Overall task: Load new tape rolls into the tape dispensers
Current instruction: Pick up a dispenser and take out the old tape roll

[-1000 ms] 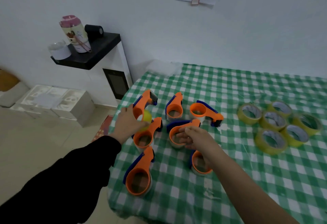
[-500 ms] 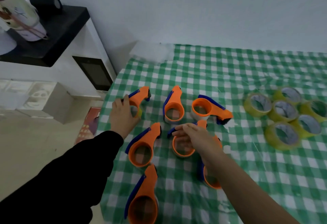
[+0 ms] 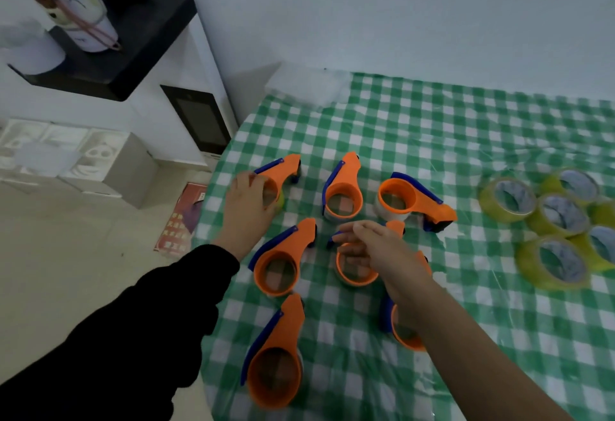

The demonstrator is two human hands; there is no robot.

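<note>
Head view: left hand fingers curl round far-left dispenser. Right hand loosely curled over middle dispenser, grip unclear. Rolls well right on surface; right hand nearer.

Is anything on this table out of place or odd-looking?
Nothing looks spilled or broken. Only the far-left tape dispenser, under the left hand, shows yellow tape inside; the other visible rings show tablecloth. The rightmost tape dispenser points right, unlike the rest.

Left hand has set its dispenser down.
</note>
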